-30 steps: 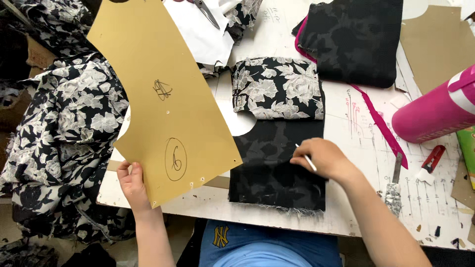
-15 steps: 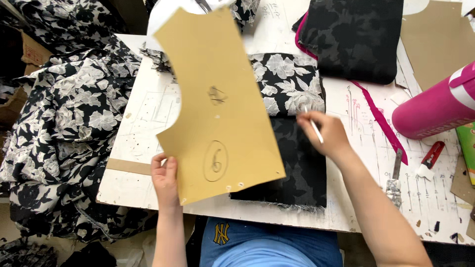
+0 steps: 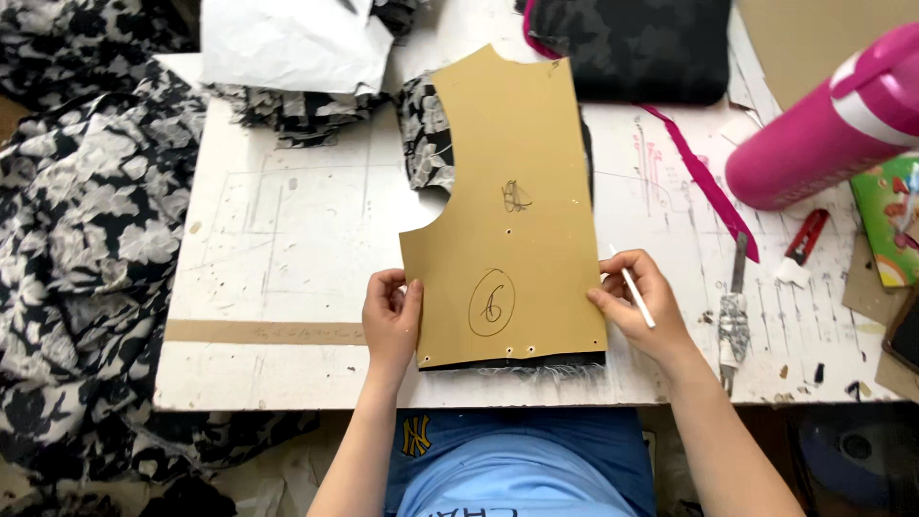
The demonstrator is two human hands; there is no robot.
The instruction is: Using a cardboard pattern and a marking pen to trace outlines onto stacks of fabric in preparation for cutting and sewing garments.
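1. My left hand (image 3: 391,316) lies on the near left edge of the tan card pattern piece (image 3: 507,220), fingers curled loosely with the thumb on the card, pressing it flat rather than gripping it.
2. My right hand (image 3: 639,304) rests against the card's near right edge, fingers closed around a thin white marking stick (image 3: 633,286) that slants across them.
3. The pattern piece lies flat on the white worktop (image 3: 287,239), covering dark fabric (image 3: 522,364) whose frayed hem shows just past the card's near edge.
4. Just right of my right hand lie a small wrapped knife (image 3: 734,311) and a red clip (image 3: 802,247).
5. A strip of brown tape (image 3: 263,332) runs along the worktop left of my left hand.
6. Black-and-white floral cloth (image 3: 86,249) hangs off the left side.
7. Further off, floral fabric (image 3: 421,144) peeks out from the card's curved left cut.
8. At the far right stands a pink bottle (image 3: 823,129); at the far left, white paper (image 3: 287,43) sits on folded cloth.
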